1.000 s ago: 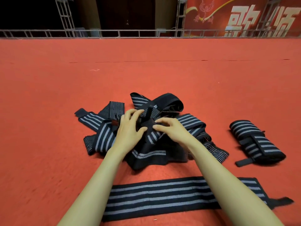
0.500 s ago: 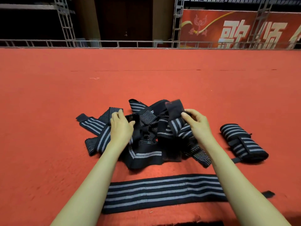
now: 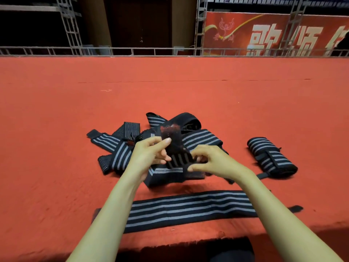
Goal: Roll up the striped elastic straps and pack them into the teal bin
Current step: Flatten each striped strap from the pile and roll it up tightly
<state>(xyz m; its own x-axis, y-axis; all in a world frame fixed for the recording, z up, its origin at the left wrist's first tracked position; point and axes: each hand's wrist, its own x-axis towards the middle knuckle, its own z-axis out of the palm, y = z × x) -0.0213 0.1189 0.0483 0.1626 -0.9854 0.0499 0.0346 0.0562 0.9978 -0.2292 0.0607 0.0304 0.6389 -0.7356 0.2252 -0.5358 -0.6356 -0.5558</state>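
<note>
Our left hand (image 3: 149,154) pinches the strap (image 3: 174,148) by its dark end (blurred), and our right hand (image 3: 211,161) curls its fingers round the striped part, just above the pile (image 3: 120,150). A roll (image 3: 272,156) lies to the right, and a flat strap (image 3: 188,207) lies nearest us.

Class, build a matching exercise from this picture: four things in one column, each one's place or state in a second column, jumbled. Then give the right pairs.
Things
1 rolled strap
2 flat strap
3 strap end
4 strap pile

Places or states
a pinched between left hand and right hand
b heaped just beyond the hands
c stretched out nearest the person
d lying alone at the right

Pairs: 1-d, 2-c, 3-a, 4-b
</note>
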